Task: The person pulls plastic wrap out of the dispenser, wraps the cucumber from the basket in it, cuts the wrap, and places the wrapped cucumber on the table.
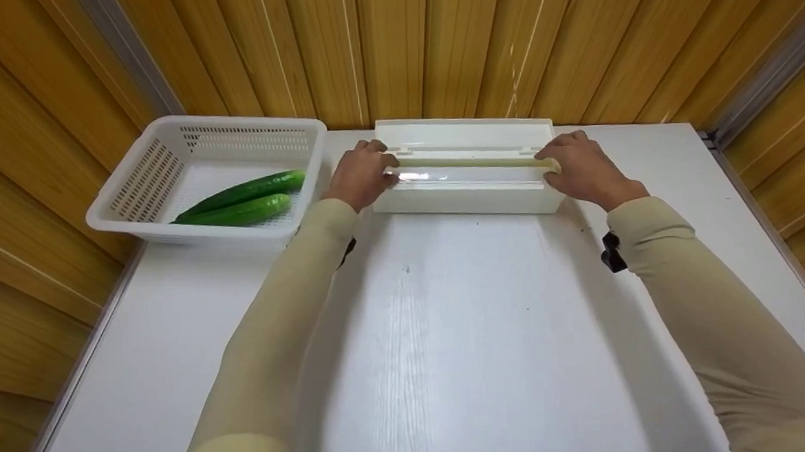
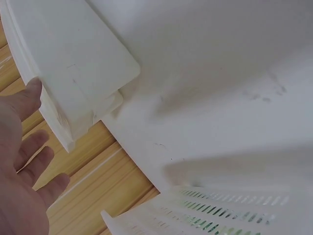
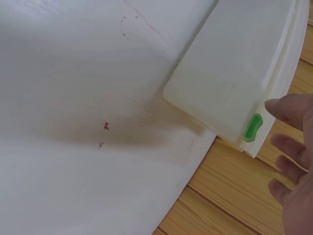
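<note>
A long white cling film box (image 1: 466,200) stands at the back of the table, its lid (image 1: 466,132) raised behind it. Along its opening lies a yellowish roll of cling film (image 1: 471,162) with glossy clear film at its front. My left hand (image 1: 362,173) holds the roll's left end between thumb and forefinger, and my right hand (image 1: 582,165) does the same at the right end. The left wrist view shows the left thumb (image 2: 33,90) at the box's upper edge. A green piece (image 3: 253,127) shows near the right thumb (image 3: 286,108) in the right wrist view.
Left of the box, a white plastic basket (image 1: 155,173) with slotted walls holds two green cucumbers (image 1: 242,193). The white table (image 1: 463,333) meets a wood-patterned wall (image 1: 455,44) right behind the box and basket.
</note>
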The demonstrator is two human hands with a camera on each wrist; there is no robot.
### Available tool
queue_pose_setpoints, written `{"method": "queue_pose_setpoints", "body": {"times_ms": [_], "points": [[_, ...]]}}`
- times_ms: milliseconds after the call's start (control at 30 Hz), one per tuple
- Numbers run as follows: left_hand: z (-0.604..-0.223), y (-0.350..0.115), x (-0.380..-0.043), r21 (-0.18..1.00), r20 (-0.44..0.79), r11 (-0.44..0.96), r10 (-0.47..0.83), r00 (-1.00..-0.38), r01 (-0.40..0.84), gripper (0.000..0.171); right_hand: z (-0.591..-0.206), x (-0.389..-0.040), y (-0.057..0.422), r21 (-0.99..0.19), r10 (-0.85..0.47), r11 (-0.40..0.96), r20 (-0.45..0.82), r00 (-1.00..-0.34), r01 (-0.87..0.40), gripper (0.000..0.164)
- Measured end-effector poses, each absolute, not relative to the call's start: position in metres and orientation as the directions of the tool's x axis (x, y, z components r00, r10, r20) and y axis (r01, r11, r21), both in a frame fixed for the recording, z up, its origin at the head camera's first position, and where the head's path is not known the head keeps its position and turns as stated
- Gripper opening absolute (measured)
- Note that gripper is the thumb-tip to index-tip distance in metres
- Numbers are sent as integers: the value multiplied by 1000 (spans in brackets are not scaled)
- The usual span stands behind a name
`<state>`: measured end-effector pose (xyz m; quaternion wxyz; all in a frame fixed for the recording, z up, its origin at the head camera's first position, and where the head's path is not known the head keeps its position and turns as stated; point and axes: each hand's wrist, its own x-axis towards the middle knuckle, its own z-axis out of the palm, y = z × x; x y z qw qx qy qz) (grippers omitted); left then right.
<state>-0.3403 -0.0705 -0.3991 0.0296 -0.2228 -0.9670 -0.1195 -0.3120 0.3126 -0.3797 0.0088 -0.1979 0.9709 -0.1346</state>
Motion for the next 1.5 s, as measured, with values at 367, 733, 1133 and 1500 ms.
{"method": "queue_pose_setpoints", "body": {"times_ms": [367, 733, 1133, 1500], "points": [[-398, -72, -338, 240, 127, 858, 436, -891, 454, 17, -383, -318, 303, -198, -415, 886, 63, -908, -419, 13], [-405, -65, -343, 136, 34, 899, 416, -909, 416, 22, -391, -323, 299, -116, -399, 907, 67, -914, -405, 12], [-403, -64, -340, 305, 93, 862, 397, -913, 406, 24, -396, -321, 302, -305, -277, 895, 191, -942, -325, 17], [-408, -55, -339, 355, 158, 810, 440, -884, 466, 28, -382, -322, 294, -460, -204, 844, 198, -959, -274, 23]]}}
